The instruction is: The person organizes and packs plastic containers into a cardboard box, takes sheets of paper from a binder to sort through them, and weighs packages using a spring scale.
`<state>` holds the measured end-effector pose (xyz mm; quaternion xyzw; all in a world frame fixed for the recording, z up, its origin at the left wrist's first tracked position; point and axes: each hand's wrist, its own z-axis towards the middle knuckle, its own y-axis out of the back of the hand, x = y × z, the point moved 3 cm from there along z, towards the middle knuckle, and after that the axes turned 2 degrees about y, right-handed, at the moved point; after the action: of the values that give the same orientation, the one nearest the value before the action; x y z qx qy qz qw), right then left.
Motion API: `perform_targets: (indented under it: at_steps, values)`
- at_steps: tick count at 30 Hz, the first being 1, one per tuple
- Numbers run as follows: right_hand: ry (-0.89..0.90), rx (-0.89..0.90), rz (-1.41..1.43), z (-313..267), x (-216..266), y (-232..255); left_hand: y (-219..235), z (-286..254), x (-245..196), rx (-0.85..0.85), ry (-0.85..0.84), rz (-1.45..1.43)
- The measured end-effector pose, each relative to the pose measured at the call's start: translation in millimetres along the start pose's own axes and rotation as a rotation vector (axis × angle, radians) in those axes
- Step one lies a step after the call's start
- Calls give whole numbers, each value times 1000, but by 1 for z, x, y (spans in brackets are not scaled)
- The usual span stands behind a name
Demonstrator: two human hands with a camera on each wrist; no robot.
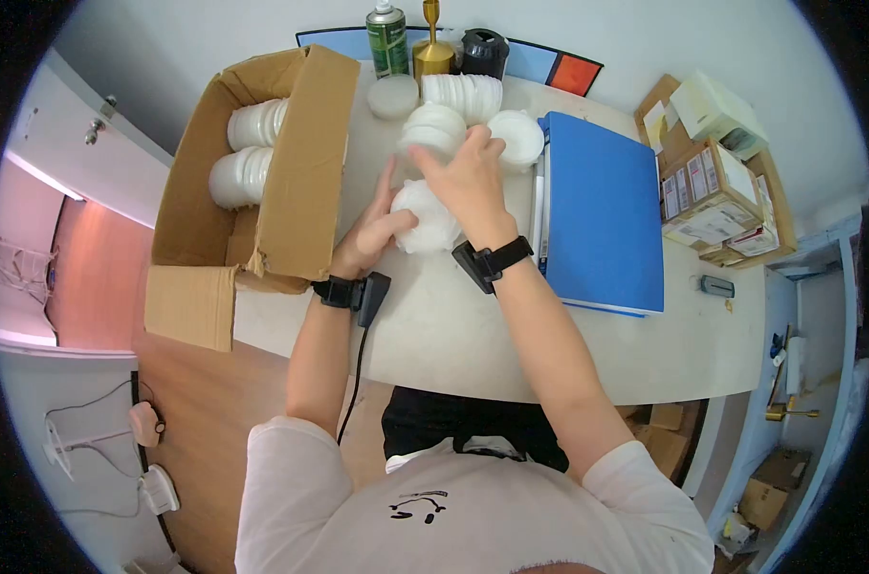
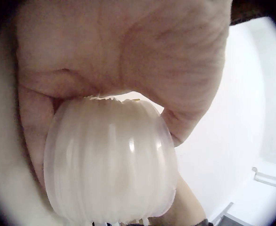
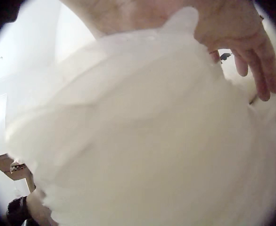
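Observation:
My left hand (image 1: pixel 365 237) grips the side of a translucent white stack of round pieces (image 1: pixel 427 218) that lies on the table. In the left wrist view the hand (image 2: pixel 123 52) has thumb and fingers around the ribbed stack (image 2: pixel 112 162). Above and to the right of it, my right hand (image 1: pixel 471 182) has bent, spread fingers close to another white stack (image 1: pixel 434 129); no held object shows. The right wrist view shows the hand's loosely bent fingers (image 3: pixel 258 66) behind a large white translucent surface (image 3: pixel 142 122).
At left stands an open cardboard box (image 1: pixel 305 163) with white stacks (image 1: pixel 241 177). More white stacks (image 1: pixel 463 96) and round pieces (image 1: pixel 516 140) lie behind the hands. A blue folder (image 1: pixel 602 215) lies at right, with boxes (image 1: pixel 716 191) beyond. A spray can (image 1: pixel 387 40) stands at the back.

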<state>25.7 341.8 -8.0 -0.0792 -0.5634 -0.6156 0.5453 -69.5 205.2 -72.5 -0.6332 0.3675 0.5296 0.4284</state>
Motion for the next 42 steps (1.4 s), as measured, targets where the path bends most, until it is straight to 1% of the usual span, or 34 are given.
perform_targets:
  at_steps: [1, 3, 4, 5, 7, 8, 10, 11, 12, 14, 16, 17, 19, 22, 23, 24, 25, 26, 28, 30, 31, 32, 33, 34, 36, 37, 38, 39, 40, 41, 42]
  values:
    - [3, -1, -1, 0, 4, 3, -1, -2, -2, -51, 23, -39]
    - [-15, 42, 0, 0, 9, 7, -6, -4, -12, -59, 46, -83]
    - [-9, 47, -3, 0, 5, 6, -7, -6, -14, -65, 75, -128]
    - [34, 75, -28, 1, -2, 2, -7, -8, -14, -74, 67, -137]
    - [75, 106, -55, 1, -12, 0, -8, -6, -12, -18, 72, -157]
    - [82, 91, -61, -1, -18, 0, -3, -3, -9, -21, 73, -165]
    - [88, 80, -75, -3, -23, 6, 1, 3, -5, 113, 90, -91]
    - [87, 116, -36, -4, -27, 10, 0, 3, -1, 115, 91, -98]
    - [86, 149, 4, -5, -27, 13, -2, 2, -2, 95, 94, -67]
    - [75, 139, -27, -11, -25, 17, -6, 0, -3, 79, 95, -38]
    - [67, 129, -53, -12, -24, 21, -4, -2, -7, -101, 22, -73]
    - [75, 127, -47, -12, -23, 22, -4, -1, -7, -101, 22, -74]
    - [83, 129, -39, -13, -22, 21, -4, -1, -6, -36, 111, -3]
    - [85, 165, 0, -15, -20, 19, -6, -3, -9, 0, 104, -30]
    - [77, 128, -22, -15, -19, 21, -6, -2, -7, -2, 101, -36]
    - [70, 91, -45, -15, -18, 24, -7, -1, -5, 35, 89, -71]
    - [76, 91, -52, -14, -19, 24, -7, 1, -5, 73, 75, -105]
    - [68, 87, -29, -14, -22, 25, -7, 1, -4, 74, 69, -114]
    - [67, 88, -21, -15, -21, 31, -11, -1, -5, 196, 51, -123]
    - [4, 80, 8, -19, -19, 33, -16, -3, -7, 233, 21, -124]
    - [10, 81, 0, -19, -17, 35, -20, -4, -9, 267, -1, -107]
    - [-40, 124, 23, -20, -17, 35, -23, -4, -12, 265, -7, -112]
    - [-92, 168, 51, -21, -17, 34, -25, -6, -14, 314, 41, -60]
    - [-87, 168, 57, -23, -21, 32, -26, -8, -15, 361, 91, -2]
    - [15, 171, 66, -24, -30, 23, -23, -6, -10, 333, 69, 26]
    - [16, 160, 89, -24, -30, 22, -20, -5, -7, 311, 51, 42]
    - [66, 117, 38, -25, -30, 23, -18, -4, -4, 313, 56, 71]
    - [110, 74, -16, -24, -26, 25, -17, -4, -4, 274, 79, 38]
    - [102, 60, 2, -22, -24, 27, -14, -5, -4, 235, 100, 3]
    - [125, 53, -9, -20, -22, 31, -7, -6, -4, 195, 176, -14]
    - [146, 48, -24, -19, -20, 35, -8, -8, -10, 204, 181, 3]
